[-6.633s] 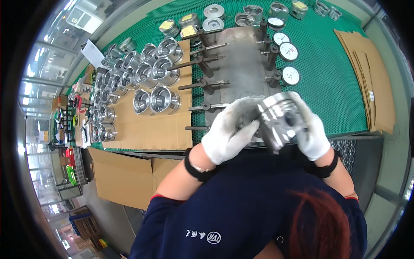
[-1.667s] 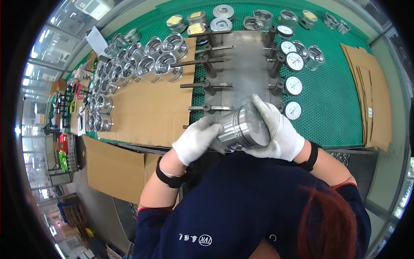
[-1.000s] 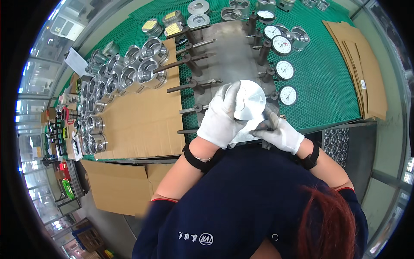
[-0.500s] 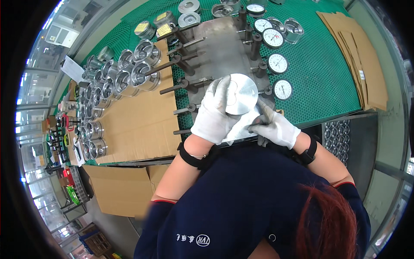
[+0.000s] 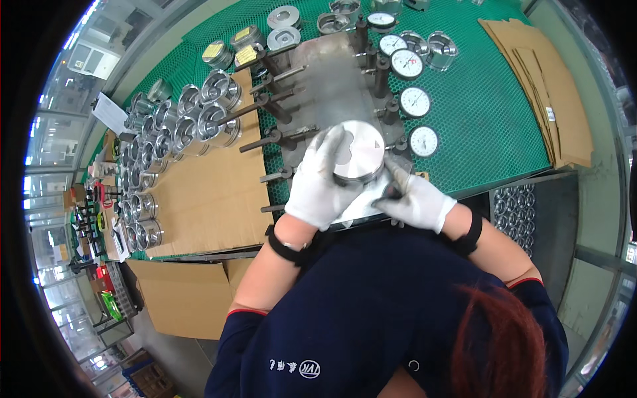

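A round metal piston (image 5: 363,147) is held over the near end of a steel plate, its flat crown facing up and slightly tilted. My left hand (image 5: 320,182), in a white glove with greyed fingers, is closed around the piston's left side. At its lower right is my gloved right hand (image 5: 417,198), one finger reaching the piston's edge. Its thumb and other fingers curl around something dark that I cannot make out. Beneath both hands lies a bright white surface (image 5: 355,207). The piston's underside is hidden.
Dial gauges (image 5: 415,102) on dark posts line the right of the steel plate (image 5: 332,83); rods jut out left. Many pistons (image 5: 219,123) stand on cardboard (image 5: 206,199) at left. More cardboard (image 5: 531,86) lies right, on green matting. A tray of metal parts (image 5: 514,212) sits lower right.
The piston has tipped, so its grooved side wall shows below the crown. Its crown marks have turned with it. My right hand stays close beside it, and the whole view has shifted slightly.
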{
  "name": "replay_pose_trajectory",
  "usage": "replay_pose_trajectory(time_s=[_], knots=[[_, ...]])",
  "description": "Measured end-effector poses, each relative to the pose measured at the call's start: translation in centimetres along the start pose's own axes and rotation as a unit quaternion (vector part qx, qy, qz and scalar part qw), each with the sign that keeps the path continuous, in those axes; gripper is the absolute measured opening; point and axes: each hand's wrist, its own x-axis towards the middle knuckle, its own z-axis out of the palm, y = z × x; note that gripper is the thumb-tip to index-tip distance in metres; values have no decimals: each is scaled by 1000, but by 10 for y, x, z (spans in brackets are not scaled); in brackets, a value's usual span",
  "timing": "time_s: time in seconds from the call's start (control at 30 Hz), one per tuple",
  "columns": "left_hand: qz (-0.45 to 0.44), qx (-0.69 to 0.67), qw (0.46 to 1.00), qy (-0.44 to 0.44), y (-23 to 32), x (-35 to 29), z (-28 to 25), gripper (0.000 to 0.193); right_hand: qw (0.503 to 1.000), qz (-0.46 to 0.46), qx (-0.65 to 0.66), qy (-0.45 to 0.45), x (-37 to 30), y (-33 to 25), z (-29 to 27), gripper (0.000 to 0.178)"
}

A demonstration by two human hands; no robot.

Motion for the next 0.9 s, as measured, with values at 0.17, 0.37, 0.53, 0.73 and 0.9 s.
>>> replay_pose_trajectory(time_s=[0.17,0.37,0.53,0.73,0.9], knots=[[-329,-408,841,-134,59,2,-40,36,955,-204,-139,164,-27,-23,-43,66],[-107,-207,972,21,52,4,-48,34,909,-164,262,280,-33,32,-138,50],[-318,-230,910,135,33,-39,-77,28,873,4,249,419,45,114,-247,30],[-382,-53,910,151,4,-93,-114,31,865,223,266,361,161,193,-325,18],[-396,76,908,116,-24,-82,-157,34,888,155,346,259,178,247,-366,40]])
